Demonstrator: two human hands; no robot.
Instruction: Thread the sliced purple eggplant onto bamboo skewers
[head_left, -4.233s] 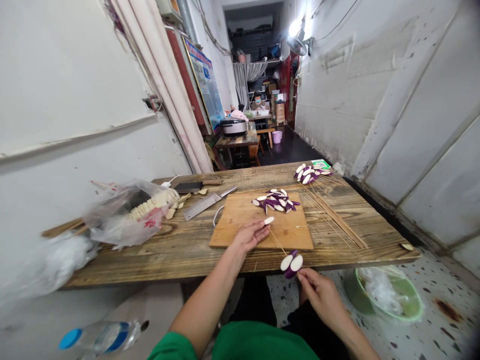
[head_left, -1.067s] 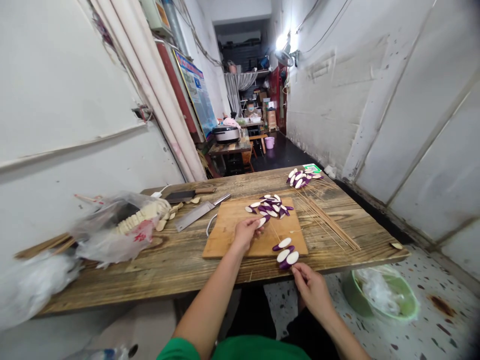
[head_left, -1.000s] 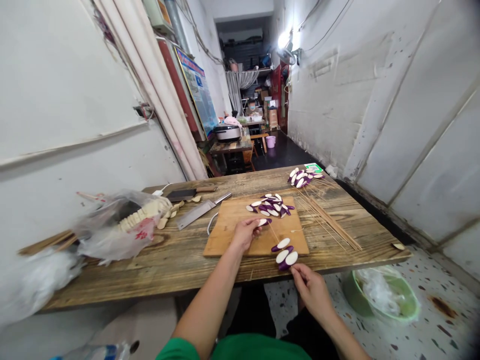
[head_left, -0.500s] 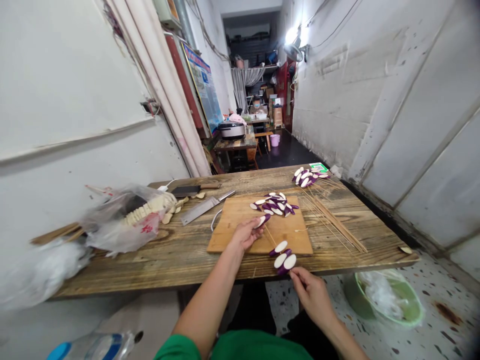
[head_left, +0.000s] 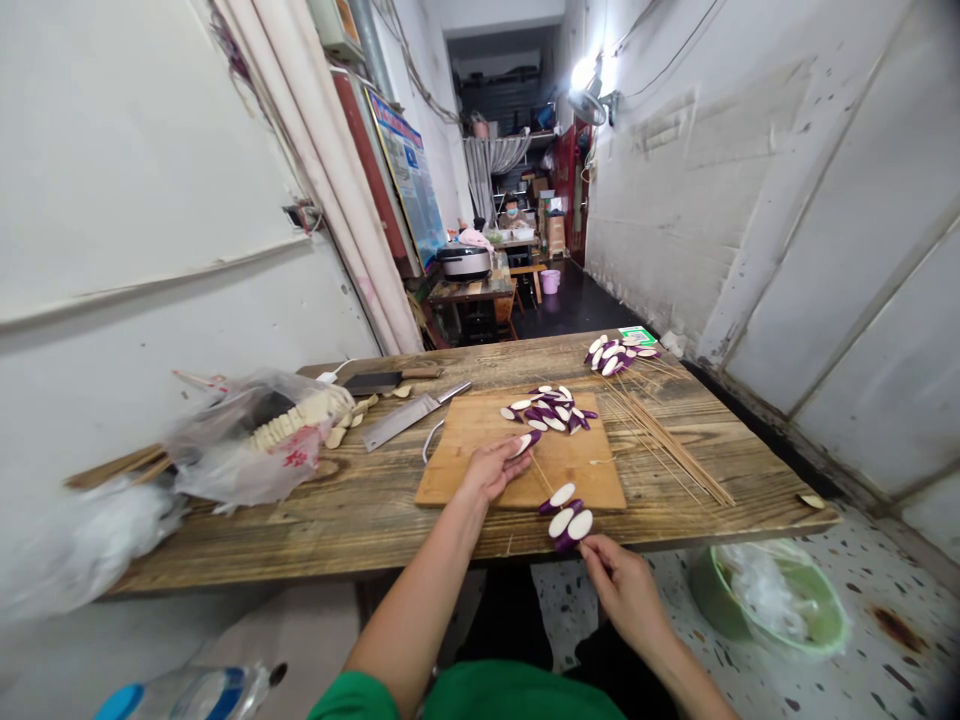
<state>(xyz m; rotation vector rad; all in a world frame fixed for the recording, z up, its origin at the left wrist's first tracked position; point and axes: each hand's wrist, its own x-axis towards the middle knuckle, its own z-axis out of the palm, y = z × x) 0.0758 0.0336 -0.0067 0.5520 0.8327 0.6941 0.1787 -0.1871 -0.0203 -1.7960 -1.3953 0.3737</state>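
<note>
My left hand (head_left: 495, 467) is closed on a purple-skinned eggplant slice (head_left: 527, 442) with white flesh, over the cutting board (head_left: 457, 450). The tip of a thin wooden skewer (head_left: 540, 470) is close to that slice; whether it has gone in I cannot tell. My right hand (head_left: 619, 575) pinches the skewer's lower end at the table's front edge. Several eggplant slices (head_left: 570, 525) are threaded on it near my right fingers. A loose pile of cut eggplant slices (head_left: 555, 408) lies toward the board's far side.
Loose skewers (head_left: 675, 450) lie right of the board, with finished eggplant skewers (head_left: 616, 352) behind. A cleaver (head_left: 405, 418), a dark-bladed knife (head_left: 371, 383) and a plastic bag of pale slices (head_left: 255, 440) are on the left. A green bin (head_left: 720, 600) stands below right. A person (head_left: 513, 214) is far back.
Both hands, the held slice and the skewer stay almost where they were. In the far background, a person has come into view behind the table.
</note>
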